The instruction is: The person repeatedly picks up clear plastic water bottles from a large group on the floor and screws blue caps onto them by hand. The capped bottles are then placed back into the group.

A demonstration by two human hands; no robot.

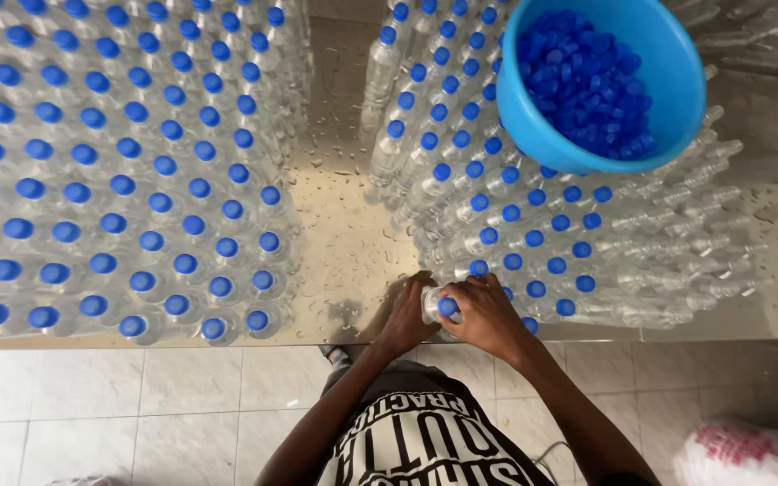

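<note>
A clear plastic bottle with a blue cap stands at the near edge of the wet steel table. My left hand wraps around the bottle's body from the left. My right hand covers the cap, fingers closed on it. Just beyond my hands stands a block of several capped clear bottles. A blue plastic bowl full of loose blue caps rests on top of those bottles at the far right.
A large block of several capped bottles fills the table's left half. A bare wet strip runs between the two blocks. Uncapped clear bottles stand at the right. White floor tiles lie below, with a red-and-white bag at bottom right.
</note>
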